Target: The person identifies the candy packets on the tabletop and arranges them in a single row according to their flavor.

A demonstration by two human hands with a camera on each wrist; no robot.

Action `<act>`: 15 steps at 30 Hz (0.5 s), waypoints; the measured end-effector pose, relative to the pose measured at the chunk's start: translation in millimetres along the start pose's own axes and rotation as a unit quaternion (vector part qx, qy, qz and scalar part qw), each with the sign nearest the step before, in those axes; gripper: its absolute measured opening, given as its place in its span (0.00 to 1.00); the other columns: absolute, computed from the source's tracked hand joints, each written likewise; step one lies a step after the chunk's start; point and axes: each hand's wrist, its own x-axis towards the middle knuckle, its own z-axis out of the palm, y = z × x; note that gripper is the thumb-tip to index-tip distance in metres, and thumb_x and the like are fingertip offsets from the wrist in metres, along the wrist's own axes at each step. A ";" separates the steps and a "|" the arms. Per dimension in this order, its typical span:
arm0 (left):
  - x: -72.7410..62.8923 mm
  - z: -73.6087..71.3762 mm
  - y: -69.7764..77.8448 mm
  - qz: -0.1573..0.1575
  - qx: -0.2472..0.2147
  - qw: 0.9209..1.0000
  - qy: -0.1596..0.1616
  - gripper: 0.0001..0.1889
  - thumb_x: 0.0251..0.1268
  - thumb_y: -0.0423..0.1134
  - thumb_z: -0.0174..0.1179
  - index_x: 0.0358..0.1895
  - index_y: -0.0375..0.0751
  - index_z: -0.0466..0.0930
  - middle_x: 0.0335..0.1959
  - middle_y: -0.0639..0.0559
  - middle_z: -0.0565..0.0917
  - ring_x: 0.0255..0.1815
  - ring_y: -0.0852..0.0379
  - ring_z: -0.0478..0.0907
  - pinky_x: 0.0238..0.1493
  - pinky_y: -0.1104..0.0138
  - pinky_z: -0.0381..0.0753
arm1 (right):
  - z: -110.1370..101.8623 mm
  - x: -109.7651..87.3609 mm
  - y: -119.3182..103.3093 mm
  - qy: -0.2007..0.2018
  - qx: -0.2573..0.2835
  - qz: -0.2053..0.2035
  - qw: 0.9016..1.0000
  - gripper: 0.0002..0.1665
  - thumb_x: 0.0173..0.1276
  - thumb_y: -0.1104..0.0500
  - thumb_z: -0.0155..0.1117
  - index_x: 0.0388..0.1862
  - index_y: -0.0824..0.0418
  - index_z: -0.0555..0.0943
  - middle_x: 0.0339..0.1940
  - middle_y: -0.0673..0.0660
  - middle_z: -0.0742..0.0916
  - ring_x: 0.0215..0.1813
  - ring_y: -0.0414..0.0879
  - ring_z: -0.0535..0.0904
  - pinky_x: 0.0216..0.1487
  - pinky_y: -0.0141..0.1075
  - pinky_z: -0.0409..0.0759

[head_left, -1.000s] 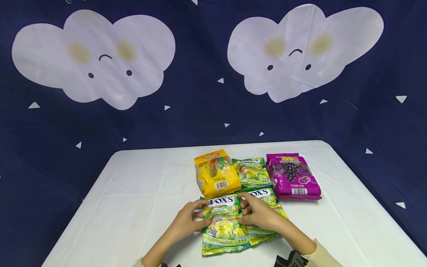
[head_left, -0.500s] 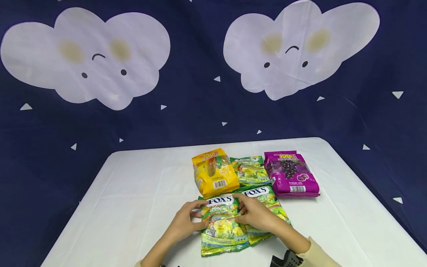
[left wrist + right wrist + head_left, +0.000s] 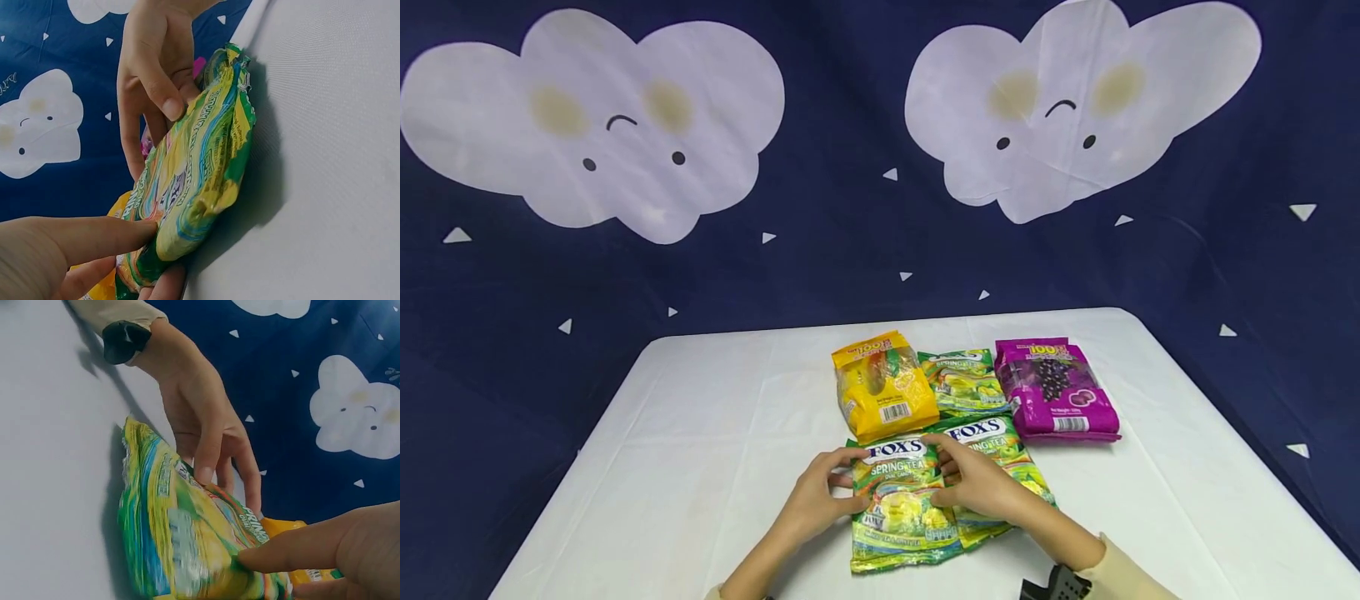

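Note:
A green and yellow candy bag (image 3: 898,508) marked FOX'S Spring Tea lies at the front of the group on the white table. My left hand (image 3: 820,496) grips its left edge, thumb on the printed face; in the left wrist view some fingertips show under the bag. On the opposite edge, my right hand (image 3: 973,483) holds the same bag between thumb and fingers. A second FOX'S bag (image 3: 1003,454) lies just to the right, partly covered by the right hand and the front bag. In the right wrist view the held candy bag (image 3: 187,531) appears tilted, its lower seam crinkled.
Behind the held bag sit a yellow mango candy bag (image 3: 886,392), another green Spring Tea bag (image 3: 962,383) and a purple grape candy bag (image 3: 1056,392). The white tabletop (image 3: 700,442) extends left. A dark blue cloth (image 3: 842,250) with clouds hangs behind its far edge.
The head view has shifted slightly. Both hands keep their hold on the front candy bag, and the bags stay in nearly the same arrangement.

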 end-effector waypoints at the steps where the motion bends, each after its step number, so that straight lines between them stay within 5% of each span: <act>1: -0.3 0.1 0.2 0.000 -0.001 1.000 -0.001 0.32 0.45 0.35 0.77 0.59 0.50 0.78 0.52 0.44 0.74 0.44 0.52 0.77 0.39 0.60 0.78 | -0.4 -0.3 1.2 0.000 0.008 0.000 1.000 0.46 0.54 0.63 0.75 0.71 0.60 0.65 0.52 0.62 0.76 0.53 0.57 0.75 0.52 0.53 0.76; 7: -2.0 0.8 0.6 0.006 -0.014 1.000 -0.008 0.31 0.46 0.33 0.76 0.58 0.50 0.78 0.52 0.45 0.74 0.45 0.51 0.78 0.42 0.60 0.79 | 1.2 -1.9 10.4 0.021 0.032 -0.001 0.999 0.45 0.51 0.63 0.77 0.69 0.55 0.69 0.57 0.64 0.75 0.57 0.60 0.74 0.53 0.55 0.75; 15: -4.9 -5.1 8.7 -0.013 -0.039 0.999 -0.019 0.30 0.47 0.32 0.75 0.58 0.51 0.79 0.55 0.42 0.74 0.50 0.44 0.78 0.48 0.51 0.78 | 6.6 -3.4 13.7 0.038 0.015 -0.034 0.999 0.44 0.51 0.62 0.78 0.68 0.54 0.70 0.49 0.61 0.76 0.44 0.50 0.77 0.41 0.42 0.80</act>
